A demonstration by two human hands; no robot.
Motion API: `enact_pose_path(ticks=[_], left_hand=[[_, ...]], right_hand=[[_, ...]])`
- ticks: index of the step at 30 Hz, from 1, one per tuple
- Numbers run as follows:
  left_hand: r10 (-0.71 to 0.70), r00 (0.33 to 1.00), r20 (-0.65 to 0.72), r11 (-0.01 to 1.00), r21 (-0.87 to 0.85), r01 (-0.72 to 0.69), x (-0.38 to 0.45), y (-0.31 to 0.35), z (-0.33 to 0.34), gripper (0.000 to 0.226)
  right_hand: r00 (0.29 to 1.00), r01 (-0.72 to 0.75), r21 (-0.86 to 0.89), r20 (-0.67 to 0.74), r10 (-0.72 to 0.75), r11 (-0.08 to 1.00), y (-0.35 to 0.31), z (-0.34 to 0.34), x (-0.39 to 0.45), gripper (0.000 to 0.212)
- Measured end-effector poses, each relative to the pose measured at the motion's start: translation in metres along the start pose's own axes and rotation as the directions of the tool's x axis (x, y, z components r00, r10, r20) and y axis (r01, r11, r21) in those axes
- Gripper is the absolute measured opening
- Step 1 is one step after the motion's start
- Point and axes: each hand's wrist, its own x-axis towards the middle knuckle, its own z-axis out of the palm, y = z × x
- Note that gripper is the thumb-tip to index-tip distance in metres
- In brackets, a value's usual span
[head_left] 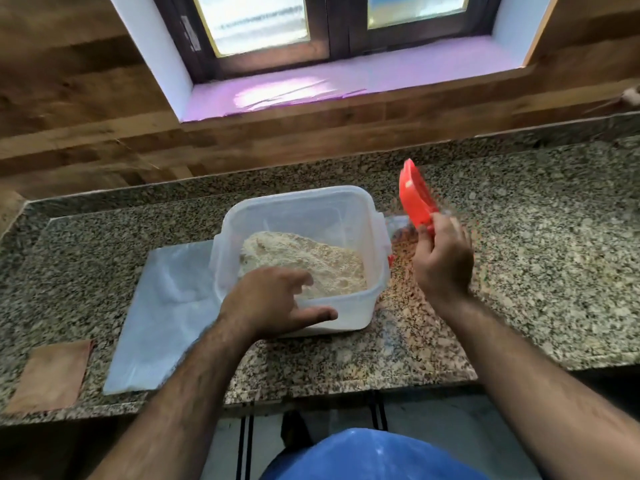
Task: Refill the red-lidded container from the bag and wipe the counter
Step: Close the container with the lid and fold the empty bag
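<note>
At the far left of the granite worktop (519,271) lies a brown folded cloth (48,375), near the front edge. Just to its right a flattened clear bag (159,317) lies limp, one edge tucked beside the container (298,220).

The container sits mid-worktop, lid off, holding a heap of pale grain that reaches well short of the rim. The left hand (273,303) rests on its near wall, thumb stretched along the outside and fingers loosely over the rim; its grip is relaxed, steadying more than clasping.

To the right, the right hand (441,258) is raised above the worktop beside the container, pinching the red lid (417,195) by its lower edge, so the lid stands nearly upright. That grip is closed on the lid.

The bag looks emptied, so the step in hand seems to be closing the container. To do it well: keep the left hand bracing the wall, bring the lid down flat over the opening, line up the corners before pressing, then snap the side latches. The cloth then serves for wiping.
</note>
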Motion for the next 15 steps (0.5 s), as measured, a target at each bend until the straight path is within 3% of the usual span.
enact_pose_path(ticks=[2,4,7,9,11,13,15], left_hand=[[-0.009,1.0,-0.013,1.0,-0.003,0.009,0.001,0.0,0.0,0.094],[0.007,0.999,-0.053,0.999,-0.038,-0.009,-0.001,-0.001,0.001,0.095],[0.009,0.986,-0.169,0.944,-0.325,-0.065,-0.004,-0.007,0.003,0.104],[-0.086,0.939,-0.332,0.797,-0.589,-0.136,-0.004,-0.012,0.001,0.114],[-0.297,0.826,-0.479,0.635,-0.745,-0.204,0.001,-0.019,-0.011,0.12],[-0.536,0.687,-0.49,0.453,-0.854,-0.255,0.003,-0.03,-0.034,0.125],[-0.641,0.64,-0.425,0.227,-0.901,-0.37,0.0,-0.05,-0.058,0.12]], right_hand=[[0.992,0.013,0.106,-0.123,0.0,0.994,-0.029,-0.008,0.021,0.019],[0.975,0.138,0.212,-0.202,-0.095,0.968,-0.057,-0.021,0.035,0.016],[0.905,0.394,0.327,-0.303,-0.3,0.859,-0.094,-0.038,0.046,0.016],[0.889,0.441,0.461,-0.34,-0.305,0.771,-0.116,-0.045,0.047,0.016],[0.912,0.399,0.656,-0.358,-0.202,0.64,-0.142,-0.055,0.047,0.017],[0.948,0.302,0.819,-0.311,-0.066,0.488,-0.163,-0.065,0.054,0.02],[0.992,0.042,0.913,-0.085,0.09,0.405,-0.171,-0.068,0.067,0.016]])
